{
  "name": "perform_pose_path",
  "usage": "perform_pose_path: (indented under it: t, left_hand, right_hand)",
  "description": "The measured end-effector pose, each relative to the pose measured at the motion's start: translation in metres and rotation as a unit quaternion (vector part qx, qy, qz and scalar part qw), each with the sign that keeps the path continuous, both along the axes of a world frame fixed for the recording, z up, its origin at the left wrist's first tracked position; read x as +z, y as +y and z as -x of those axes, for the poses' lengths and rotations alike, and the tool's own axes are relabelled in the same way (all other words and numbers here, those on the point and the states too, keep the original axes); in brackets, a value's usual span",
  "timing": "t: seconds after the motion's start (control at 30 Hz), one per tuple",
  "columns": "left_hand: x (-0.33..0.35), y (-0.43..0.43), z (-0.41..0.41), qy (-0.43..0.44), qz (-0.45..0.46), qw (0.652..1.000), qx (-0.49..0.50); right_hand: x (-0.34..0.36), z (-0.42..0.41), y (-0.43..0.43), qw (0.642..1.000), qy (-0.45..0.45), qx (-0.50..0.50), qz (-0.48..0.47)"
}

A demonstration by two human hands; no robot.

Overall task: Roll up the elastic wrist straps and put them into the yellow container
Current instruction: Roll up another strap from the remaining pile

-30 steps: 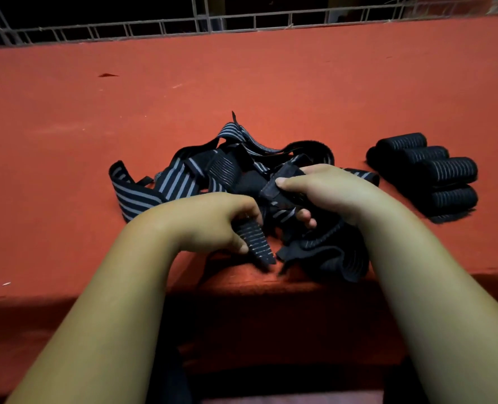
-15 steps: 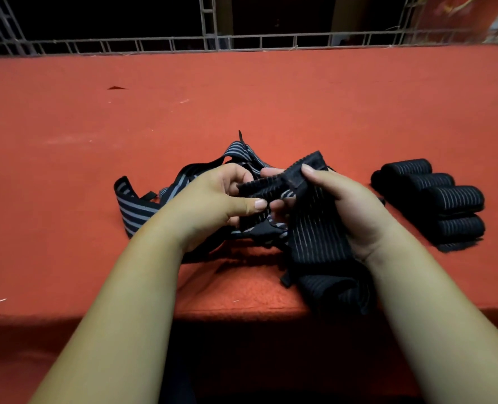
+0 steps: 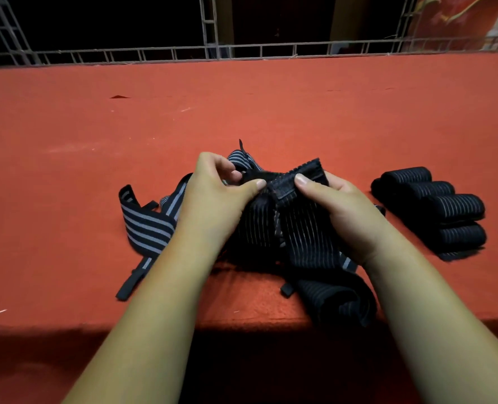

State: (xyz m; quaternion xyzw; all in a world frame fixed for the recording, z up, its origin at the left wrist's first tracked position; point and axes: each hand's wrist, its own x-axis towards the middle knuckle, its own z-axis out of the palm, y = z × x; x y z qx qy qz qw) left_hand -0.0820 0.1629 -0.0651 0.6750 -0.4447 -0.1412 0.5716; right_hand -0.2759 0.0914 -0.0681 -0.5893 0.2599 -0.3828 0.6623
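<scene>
Rolling is the step in hand, I judge. Both hands hold one black strap [image 3: 303,228] by its top edge, above the tangle of loose straps [image 3: 147,225] on the red bench [image 3: 271,106]. The left grip [image 3: 212,199] pinches this edge between thumb and fingers. The right grip [image 3: 344,211] is clamped on the same edge, with the thumb on top. The rest of the strap hangs down and lies over the near edge of the bench. Several finished rolls [image 3: 434,205] lie together at the right, apart from the tangle. The yellow container is not visible. The next move, I think, calls for folding this end over tightly and turning it, keeping the strap tense so the roll does not loosen.
</scene>
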Motion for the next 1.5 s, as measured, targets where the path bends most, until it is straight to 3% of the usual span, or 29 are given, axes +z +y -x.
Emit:
perform_pose_path:
  t: [0.07,0.13,0.27,0.37,0.63,0.83,1.0,1.5]
  left_hand:
    - [0.005,0.001,0.007,-0.060,0.002,0.998,0.023]
    - [0.009,0.002,0.012,-0.067,0.010,0.998,0.015]
    - [0.011,0.004,0.010,0.031,0.005,0.998,-0.047]
    - [0.021,0.008,0.013,0.186,0.025,0.976,-0.109]
    - [0.038,0.024,0.011,0.121,0.028,0.986,-0.108]
    - [0.079,0.045,0.017,0.180,0.091,0.968,-0.148]
    - [0.126,0.073,0.027,0.152,0.104,0.967,-0.175]
    - [0.213,0.148,0.049,0.098,0.123,0.956,-0.247]
  right_hand:
    - [0.000,-0.001,0.001,1.000,-0.016,-0.010,0.001]
    - [-0.001,-0.003,0.002,0.999,-0.033,0.002,-0.009]
    - [0.000,-0.006,0.006,0.997,-0.054,0.051,-0.013]
    - [0.004,-0.005,0.007,0.996,-0.067,0.054,-0.014]
    - [0.016,-0.011,0.017,0.999,-0.052,0.016,-0.002]
    - [0.051,-0.012,0.047,0.995,-0.097,-0.021,0.026]
    - [0.096,-0.014,0.075,0.990,-0.127,-0.045,0.043]
    - [0.191,0.002,0.139,0.986,-0.084,-0.067,0.127]
